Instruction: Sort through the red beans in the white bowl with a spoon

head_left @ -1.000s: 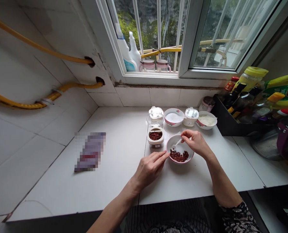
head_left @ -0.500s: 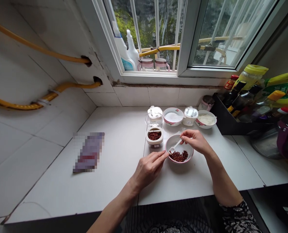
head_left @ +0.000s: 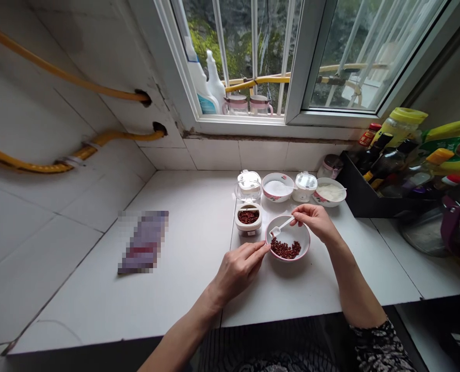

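Observation:
A white bowl with a pink rim [head_left: 306, 231] stands on the counter, red-brown peppercorns [head_left: 286, 249] lying in its near part. My right hand [head_left: 314, 221] pinches the handle end of a small white spoon [head_left: 278, 229]. The spoon's tip hangs inside the bowl, above the far left of the peppercorns, with a few bits seemingly on it. At the bowl's left rim, my left hand [head_left: 241, 268] grips with its fingertips; its thumb is mostly hidden. Just behind, an open spice jar [head_left: 249, 230] holds more of the same peppercorns.
Behind the bowl stand a lidded white jar [head_left: 249, 182], a bowl of white grains [head_left: 278, 198], another white jar [head_left: 305, 187] and a bowl of pale powder [head_left: 330, 200]. A black box [head_left: 365, 204] of bottles stands right. A blurred purple packet [head_left: 144, 243] lies left.
My right hand has lifted the spoon slightly up and away from the peppercorns. My left hand stays at the bowl's rim. The whole view has shifted a little.

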The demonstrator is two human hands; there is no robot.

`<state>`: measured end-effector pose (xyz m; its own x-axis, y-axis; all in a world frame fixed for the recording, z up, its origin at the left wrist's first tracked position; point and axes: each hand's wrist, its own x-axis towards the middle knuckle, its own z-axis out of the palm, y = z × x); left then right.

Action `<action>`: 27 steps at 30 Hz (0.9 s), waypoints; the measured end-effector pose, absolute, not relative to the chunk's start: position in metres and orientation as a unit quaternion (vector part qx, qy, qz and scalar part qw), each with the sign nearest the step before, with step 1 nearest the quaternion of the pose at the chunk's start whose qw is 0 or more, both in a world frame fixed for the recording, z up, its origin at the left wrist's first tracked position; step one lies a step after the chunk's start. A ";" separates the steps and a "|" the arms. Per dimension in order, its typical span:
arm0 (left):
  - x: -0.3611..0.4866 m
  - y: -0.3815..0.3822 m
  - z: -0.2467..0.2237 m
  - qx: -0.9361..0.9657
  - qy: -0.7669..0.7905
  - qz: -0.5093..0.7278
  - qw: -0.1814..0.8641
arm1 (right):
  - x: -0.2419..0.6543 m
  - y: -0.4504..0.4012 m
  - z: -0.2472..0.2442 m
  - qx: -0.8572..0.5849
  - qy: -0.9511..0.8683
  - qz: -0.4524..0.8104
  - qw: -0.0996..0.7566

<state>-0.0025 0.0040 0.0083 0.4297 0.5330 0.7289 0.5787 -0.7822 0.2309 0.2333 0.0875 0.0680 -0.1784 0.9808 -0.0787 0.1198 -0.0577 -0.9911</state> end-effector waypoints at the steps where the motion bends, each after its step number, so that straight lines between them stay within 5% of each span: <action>1: -0.002 0.004 0.008 -0.845 -0.329 -0.421 0.027 | 0.233 0.089 0.068 -0.496 -0.548 0.535 0.410; 9: -0.002 0.004 0.008 -0.846 -0.329 -0.419 0.023 | 0.211 0.096 0.077 -0.478 -0.565 0.443 0.507; 19: -0.001 0.004 0.008 -0.845 -0.328 -0.422 0.032 | 0.177 0.069 0.079 -0.341 -0.803 -0.019 0.489; 27: -0.002 0.004 0.010 -0.847 -0.329 -0.417 0.024 | 0.218 0.068 0.087 -0.423 -0.780 0.041 0.459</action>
<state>-0.0023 0.0037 0.0096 0.4358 0.5369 0.7224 0.5773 -0.7825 0.2333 0.2179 0.0683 0.0870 -0.2201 0.6971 0.6823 0.6223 0.6390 -0.4521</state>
